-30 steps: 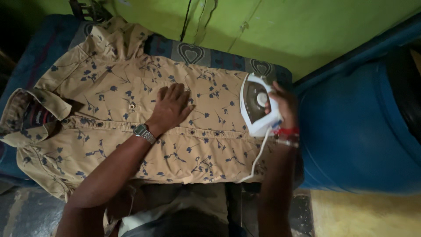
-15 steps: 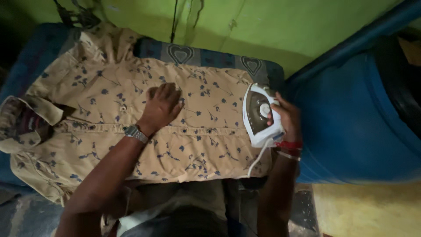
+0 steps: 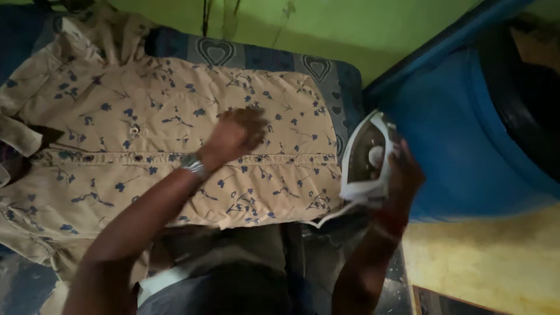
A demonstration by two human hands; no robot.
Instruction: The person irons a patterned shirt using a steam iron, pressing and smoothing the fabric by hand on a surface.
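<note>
The shirt [image 3: 169, 146] is the landmark: tan w/ small blue floral print, spread flat and buttoned on a blue heart-patterned padded surface [image 3: 318, 70], collar end to the picture's left, hem toward the iron.

Iron [image 3: 367, 160]: white, dark middle, just off the shirt's hem edge, lifted and tipped so one side faces the camera. Right hand [image 3: 402, 175] has it by the handle, fingers wrapped closed around the grip. Probably moderately heavy, rigid, smooth plastic shell; the handle is the only sensible place to hold, since the metal base is likely hot. A white cord [image 3: 332, 214] trails from it past the shirt's lower hem corner.

Left hand [image 3: 236, 134] lies on the shirt's middle, just above the button placket, palm down. It's blurred, so can't tell for sure how the fingers sit; they look loosely spread, gripping nothing. Wristwatch [image 3: 194, 165] on that wrist.

Shirt itself: light, soft, limp, prob. slides easily on the padding. Best pressed flat w/ a palm or pinched at hem or collar.

Beyond the iron, away from the shirt: a big blue drum [image 3: 466, 134].

Count: 1 shirt, 1 iron, 1 cord, 1 watch, 1 drum, 2 hands.
</note>
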